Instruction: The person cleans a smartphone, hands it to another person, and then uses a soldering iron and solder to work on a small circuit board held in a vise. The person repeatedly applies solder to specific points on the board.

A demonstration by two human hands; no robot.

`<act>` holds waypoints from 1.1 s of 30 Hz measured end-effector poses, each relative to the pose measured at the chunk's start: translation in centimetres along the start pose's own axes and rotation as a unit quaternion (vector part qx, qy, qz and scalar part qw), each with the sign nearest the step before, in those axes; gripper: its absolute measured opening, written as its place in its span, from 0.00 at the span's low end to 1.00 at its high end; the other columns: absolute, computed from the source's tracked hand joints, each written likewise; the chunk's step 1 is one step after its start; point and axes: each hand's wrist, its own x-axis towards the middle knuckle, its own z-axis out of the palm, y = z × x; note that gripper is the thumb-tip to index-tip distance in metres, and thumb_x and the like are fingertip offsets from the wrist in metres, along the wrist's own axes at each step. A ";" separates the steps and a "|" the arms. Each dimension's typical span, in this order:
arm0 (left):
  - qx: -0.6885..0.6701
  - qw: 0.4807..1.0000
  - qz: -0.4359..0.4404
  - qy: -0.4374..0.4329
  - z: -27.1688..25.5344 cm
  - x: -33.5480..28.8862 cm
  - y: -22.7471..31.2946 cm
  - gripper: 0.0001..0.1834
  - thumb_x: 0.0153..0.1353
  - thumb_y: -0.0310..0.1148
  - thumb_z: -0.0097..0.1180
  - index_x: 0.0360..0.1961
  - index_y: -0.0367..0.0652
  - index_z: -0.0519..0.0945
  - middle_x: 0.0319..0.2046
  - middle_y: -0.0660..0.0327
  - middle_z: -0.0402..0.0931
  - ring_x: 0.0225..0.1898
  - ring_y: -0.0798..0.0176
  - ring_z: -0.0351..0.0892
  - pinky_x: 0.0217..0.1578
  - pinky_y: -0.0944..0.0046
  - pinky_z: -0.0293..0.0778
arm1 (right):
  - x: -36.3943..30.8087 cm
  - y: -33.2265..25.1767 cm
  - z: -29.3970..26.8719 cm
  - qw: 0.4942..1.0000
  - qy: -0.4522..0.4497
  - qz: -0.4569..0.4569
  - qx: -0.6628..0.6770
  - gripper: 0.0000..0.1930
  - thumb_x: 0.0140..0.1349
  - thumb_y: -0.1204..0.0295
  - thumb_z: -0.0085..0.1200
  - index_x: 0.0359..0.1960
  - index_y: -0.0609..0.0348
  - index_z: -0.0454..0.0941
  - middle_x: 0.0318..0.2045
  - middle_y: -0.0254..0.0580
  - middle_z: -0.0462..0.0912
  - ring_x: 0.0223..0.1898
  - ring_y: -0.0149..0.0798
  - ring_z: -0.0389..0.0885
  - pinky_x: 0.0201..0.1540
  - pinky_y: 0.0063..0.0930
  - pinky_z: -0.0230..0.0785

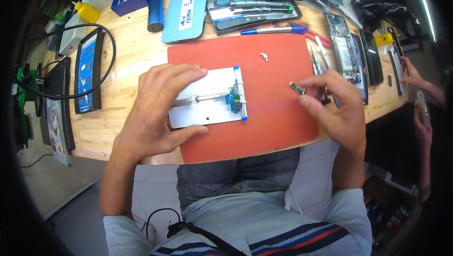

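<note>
My left hand grips the left end of a silver circuit board holder, fingers over its far edge and thumb on the near one. The holder lies flat on a red mat. A small blue-green circuit board sits at its right end, between a spring-loaded slide and a bar with blue end caps. Off to the right, my right hand pinches a small metal clamp piece above the mat, apart from the holder. Another small metal piece lies near the mat's far side.
Beyond the mat are a light blue phone back, a tool tray and a blue marker. An opened phone lies right. A black cable loops at left. Another person's hand is at far right.
</note>
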 end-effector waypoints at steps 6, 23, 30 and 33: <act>0.063 0.998 -0.030 -0.006 0.1 -0.2 1.9 0.36 0.43 0.49 0.78 0.56 0.51 0.85 0.68 0.49 0.70 0.71 0.38 0.61 0.68 0.42 0.56 | -1.1 -0.7 3.0 0.999 0.019 -0.028 0.013 0.12 0.56 0.76 0.70 0.43 0.60 0.86 0.27 0.39 0.80 0.30 0.35 0.79 0.33 0.27 0.69; 0.121 0.990 -0.077 0.004 2.5 0.8 4.8 0.32 0.46 0.49 0.77 0.55 0.58 0.86 0.71 0.50 0.65 0.74 0.35 0.54 0.69 0.40 0.54 | -2.8 0.1 6.2 0.986 0.121 -0.106 0.031 0.10 0.52 0.79 0.70 0.37 0.61 0.86 0.24 0.36 0.80 0.25 0.36 0.75 0.31 0.29 0.65; 0.125 0.991 -0.050 0.016 2.5 0.0 4.8 0.26 0.48 0.51 0.74 0.50 0.62 0.88 0.70 0.52 0.68 0.74 0.36 0.55 0.67 0.33 0.50 | -3.1 0.2 6.1 0.984 0.137 -0.107 0.034 0.08 0.52 0.79 0.70 0.35 0.61 0.87 0.25 0.37 0.81 0.25 0.37 0.75 0.30 0.29 0.66; 0.113 0.991 -0.060 0.031 2.4 -0.9 4.8 0.25 0.48 0.51 0.74 0.50 0.62 0.88 0.71 0.53 0.68 0.74 0.35 0.55 0.67 0.32 0.49 | -3.0 0.1 6.1 0.981 0.148 -0.114 0.045 0.08 0.52 0.79 0.70 0.34 0.61 0.87 0.25 0.38 0.81 0.25 0.36 0.75 0.29 0.28 0.66</act>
